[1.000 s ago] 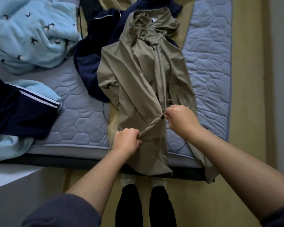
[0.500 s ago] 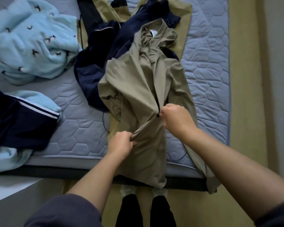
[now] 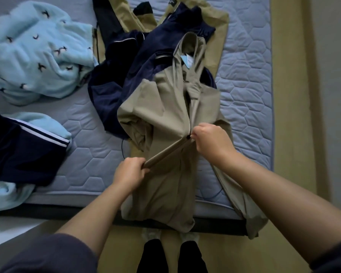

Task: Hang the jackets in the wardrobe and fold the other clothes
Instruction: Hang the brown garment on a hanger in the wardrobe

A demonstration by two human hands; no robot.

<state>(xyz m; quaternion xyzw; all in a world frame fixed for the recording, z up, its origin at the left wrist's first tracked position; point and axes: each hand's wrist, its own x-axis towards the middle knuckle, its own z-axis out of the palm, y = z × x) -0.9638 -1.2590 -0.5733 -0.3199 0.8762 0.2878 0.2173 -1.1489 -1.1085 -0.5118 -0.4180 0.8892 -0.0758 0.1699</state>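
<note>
The step in hand seems to be closing the zip of the khaki jacket [image 3: 171, 107], before it goes on a hanger; the left hand [image 3: 129, 173] grips the lower front edge and pulls it tight, and the right hand [image 3: 211, 140] pinches the small dark zip pull [image 3: 188, 137]. The next move, I think, calls for a steady pull of the slider toward the hood [image 3: 191, 44], with tension from the left hand, so that the cloth does not catch. The jacket lies at the near edge of the bed [image 3: 244, 85], its hem hanging over this edge; it is thin, smooth, grey-beige, with a pale label [image 3: 187, 61] inside the collar; on the bed a navy garment [image 3: 114, 91] lies partly under it.
</note>
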